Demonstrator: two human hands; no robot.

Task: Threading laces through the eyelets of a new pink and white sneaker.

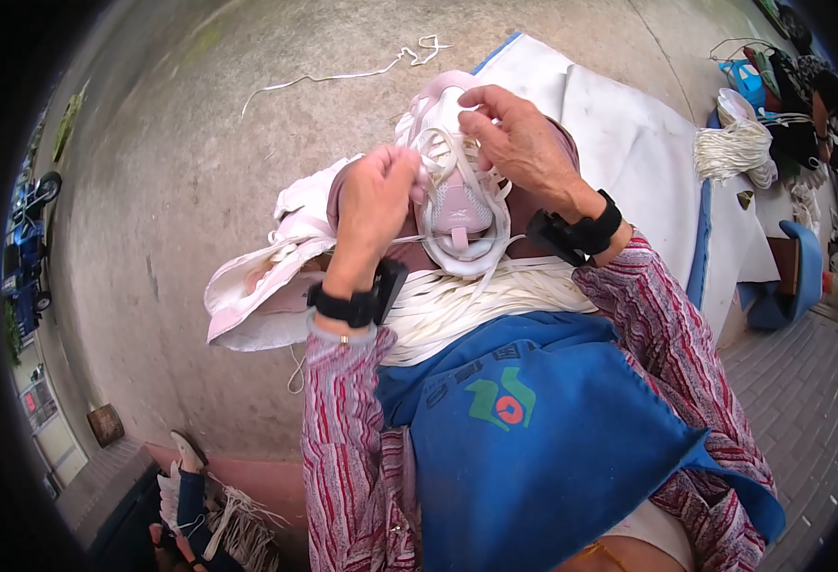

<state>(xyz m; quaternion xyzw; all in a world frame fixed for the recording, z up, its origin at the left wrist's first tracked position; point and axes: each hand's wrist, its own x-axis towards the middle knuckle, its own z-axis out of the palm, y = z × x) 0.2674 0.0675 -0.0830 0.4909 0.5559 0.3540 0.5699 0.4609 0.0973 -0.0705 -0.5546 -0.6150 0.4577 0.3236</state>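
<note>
Here's the pink-and-white shoe (pixel 460 205), right in the middle of things, toe pointing away from the wearer and its opening nearest the apron, with both hands at it! The left hand (pixel 373 200) is at the shoe's left side, thumb and fingers drawn together by the laces, but it's blurred there and I can't tell whether a strand is caught between them. Over on the shoe's right, the right hand (pixel 522 141) arches across the toe end, index finger and thumb curled; again, no telling from here if they have lace in their grip. White laces (pixel 449 146) loop loosely over the shoe's front, one curving round its right side. Just on the near side of the shoe, a thick spread of cream laces (pixel 486 297) lies across the lap, and nearer than that comes the blue apron (pixel 533 419). Left of the shoe, more pale pink-and-white footwear (pixel 261 286)! Beyond the shoe's toe, a single white lace (pixel 342 76) trails over the concrete floor (pixel 199 191), while a white sheet (pixel 619 133) stretches out to the shoe's right.
</note>
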